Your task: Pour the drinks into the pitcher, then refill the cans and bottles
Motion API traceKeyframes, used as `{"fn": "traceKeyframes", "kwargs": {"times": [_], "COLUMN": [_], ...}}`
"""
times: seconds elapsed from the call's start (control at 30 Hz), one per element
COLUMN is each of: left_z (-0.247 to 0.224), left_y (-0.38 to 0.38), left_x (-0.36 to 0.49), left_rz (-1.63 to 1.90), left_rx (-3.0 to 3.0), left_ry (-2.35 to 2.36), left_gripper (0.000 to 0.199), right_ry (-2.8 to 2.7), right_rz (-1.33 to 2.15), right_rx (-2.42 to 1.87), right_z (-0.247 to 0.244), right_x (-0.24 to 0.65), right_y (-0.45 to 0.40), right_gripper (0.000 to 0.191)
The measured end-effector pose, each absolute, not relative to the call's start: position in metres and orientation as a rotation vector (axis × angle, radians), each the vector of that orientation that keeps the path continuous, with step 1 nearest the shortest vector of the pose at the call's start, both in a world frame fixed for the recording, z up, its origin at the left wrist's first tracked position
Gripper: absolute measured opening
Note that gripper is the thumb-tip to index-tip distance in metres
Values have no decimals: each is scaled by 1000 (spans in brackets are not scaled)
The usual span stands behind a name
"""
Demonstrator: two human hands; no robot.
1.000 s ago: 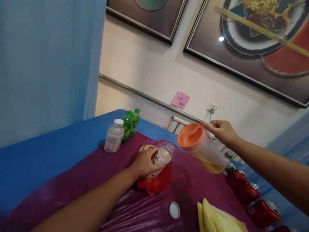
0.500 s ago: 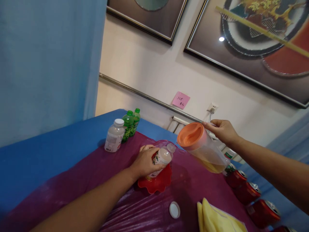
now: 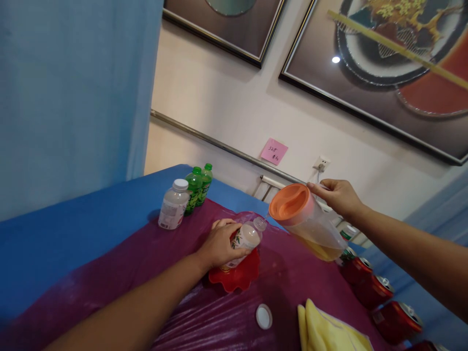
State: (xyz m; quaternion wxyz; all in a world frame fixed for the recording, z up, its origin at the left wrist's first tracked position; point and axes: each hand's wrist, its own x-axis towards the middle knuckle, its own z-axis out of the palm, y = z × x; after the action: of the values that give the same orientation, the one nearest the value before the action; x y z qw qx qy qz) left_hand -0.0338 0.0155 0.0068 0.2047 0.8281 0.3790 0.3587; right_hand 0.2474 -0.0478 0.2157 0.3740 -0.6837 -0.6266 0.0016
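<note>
My left hand [image 3: 222, 245] is wrapped round an uncapped plastic bottle [image 3: 247, 236] with a white label, which stands in a scalloped red dish [image 3: 236, 282]. Its open mouth faces up. In my right hand [image 3: 338, 197] is the handle of a clear pitcher [image 3: 317, 233] with an orange lid [image 3: 289, 202]. The pitcher is tilted to the left, its spout close to the bottle's mouth, and yellowish liquid lies low along its side. Whether liquid is flowing at the spout I cannot clearly make out. A white cap [image 3: 263, 317] lies on the purple sheet [image 3: 204, 312] in front.
A white-capped bottle [image 3: 173, 204] and two green bottles [image 3: 197, 187] stand at the back left. At the right is a row of several red cans [image 3: 376, 291]. A folded yellow cloth [image 3: 329, 329] lies near the front. A metal rail [image 3: 219, 145] runs along the wall behind.
The pitcher has shifted very slightly, its lid a touch higher. The left hand and bottle stay in place.
</note>
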Motion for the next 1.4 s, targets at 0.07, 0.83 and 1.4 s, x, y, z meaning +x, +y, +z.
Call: {"fn": "traceKeyframes", "kwargs": {"times": [0.07,0.83,1.4], "left_z": [6,9,8], "left_y": [15,14,14], "left_x": [-34,-35,-34], "left_rz": [1001,990,994], "left_rx": [2309,2312,2304], "left_ry": [1054,1053,1059], "left_gripper": [69,68,68], "right_ry": [-1611,-1617,-1616], "right_rz": [6,-12,-34], "right_rx": [-1737,-1733,-1759], "right_z": [216,217,219], "right_x": [247,246,244], "right_y": [-48,-51,-52], "right_gripper": [65,66,65]}}
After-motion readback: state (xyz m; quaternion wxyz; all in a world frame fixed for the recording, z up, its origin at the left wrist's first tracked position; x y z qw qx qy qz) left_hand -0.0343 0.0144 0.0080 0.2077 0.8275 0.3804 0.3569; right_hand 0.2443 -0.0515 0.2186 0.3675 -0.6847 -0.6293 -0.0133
